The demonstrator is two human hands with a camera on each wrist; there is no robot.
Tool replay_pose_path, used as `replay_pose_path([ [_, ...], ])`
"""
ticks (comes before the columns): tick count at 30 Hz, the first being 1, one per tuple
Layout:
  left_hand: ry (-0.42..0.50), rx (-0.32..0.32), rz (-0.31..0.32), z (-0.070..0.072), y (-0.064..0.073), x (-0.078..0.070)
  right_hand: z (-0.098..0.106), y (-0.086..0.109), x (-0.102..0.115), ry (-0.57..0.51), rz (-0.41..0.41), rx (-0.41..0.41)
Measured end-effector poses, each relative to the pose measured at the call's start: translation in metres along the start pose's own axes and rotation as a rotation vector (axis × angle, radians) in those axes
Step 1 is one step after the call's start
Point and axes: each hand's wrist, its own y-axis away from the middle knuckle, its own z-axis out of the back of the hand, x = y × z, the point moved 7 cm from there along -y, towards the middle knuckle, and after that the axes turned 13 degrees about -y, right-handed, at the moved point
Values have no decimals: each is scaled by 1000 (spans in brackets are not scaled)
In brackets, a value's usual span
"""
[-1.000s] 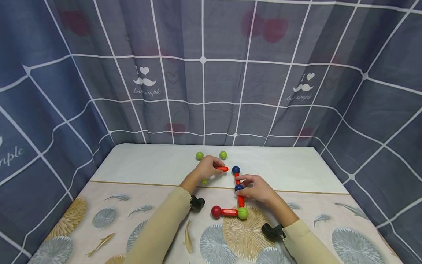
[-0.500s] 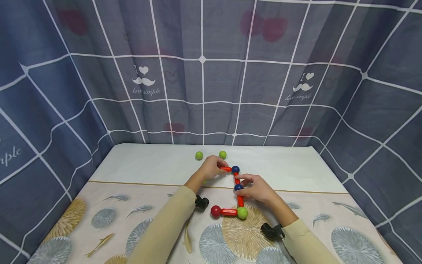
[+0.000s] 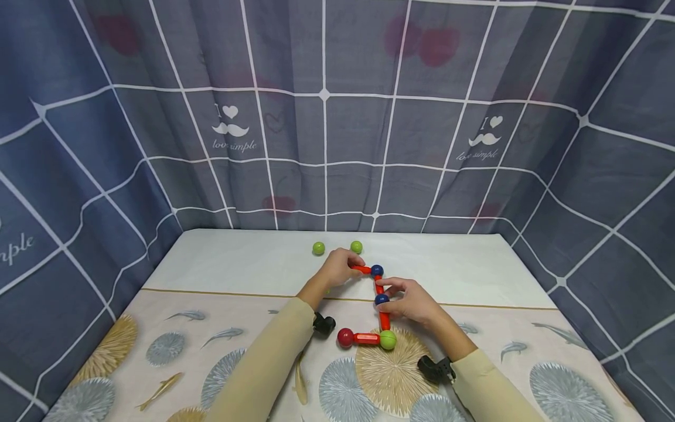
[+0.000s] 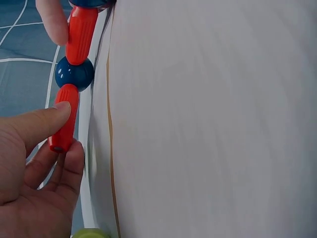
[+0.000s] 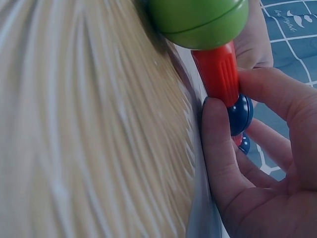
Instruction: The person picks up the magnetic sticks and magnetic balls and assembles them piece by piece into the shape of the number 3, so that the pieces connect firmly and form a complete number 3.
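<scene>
My left hand (image 3: 337,268) pinches a short red magnetic rod (image 4: 64,121) between thumb and fingers. The rod's far end meets a blue ball (image 4: 74,74). From that ball a second red rod (image 3: 379,285) runs to a nearer blue ball (image 3: 382,299). My right hand (image 3: 410,302) grips the chain around this nearer ball, thumb and finger at the end of a third red rod (image 5: 218,74). That rod joins a green ball (image 3: 387,340), where a red rod (image 3: 366,339) turns left to a dark red ball (image 3: 345,337).
Two loose green balls (image 3: 319,248) (image 3: 356,247) lie at the back of the white tabletop (image 3: 237,258). Another green piece (image 3: 327,291) is mostly hidden by my left wrist. A patterned cloth (image 3: 253,363) covers the front, and a grid curtain (image 3: 295,129) hangs behind.
My left hand has moved right, bringing its red rod from a gap to contact with the far blue ball. The right hand and the rest of the chain stay in place.
</scene>
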Motion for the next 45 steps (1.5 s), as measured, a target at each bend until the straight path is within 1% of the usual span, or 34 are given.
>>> replay_pose_path([
  [6, 20, 13, 12, 1, 2, 1, 0, 1, 0, -4, -10, -3],
  [13, -2, 27, 7, 6, 6, 5, -1, 1, -1, -8, -5, 3],
  [18, -2, 36, 6, 14, 11, 10, -1, 1, 0, -6, -4, -3],
  [23, -20, 12, -9, 25, 18, 17, -1, 1, -1, -16, -12, -8],
  [28, -45, -42, 3, 35, 23, 27, -1, 0, -1, -33, 0, -4],
  [30, -47, -79, 13, 39, 24, 32, 0, 0, -1, -36, 2, -2],
  [37, 0, -222, 58, 54, 25, 51, 0, 0, -1, -37, 2, 4],
  [40, 18, -274, 87, 59, 25, 60, 0, 0, -2, -32, 2, 2],
  [42, 30, -295, 112, 62, 24, 66, 0, 0, -2, -34, 2, 3],
  [45, 37, -302, 150, 65, 22, 75, 1, 0, -1, -33, -1, -1],
])
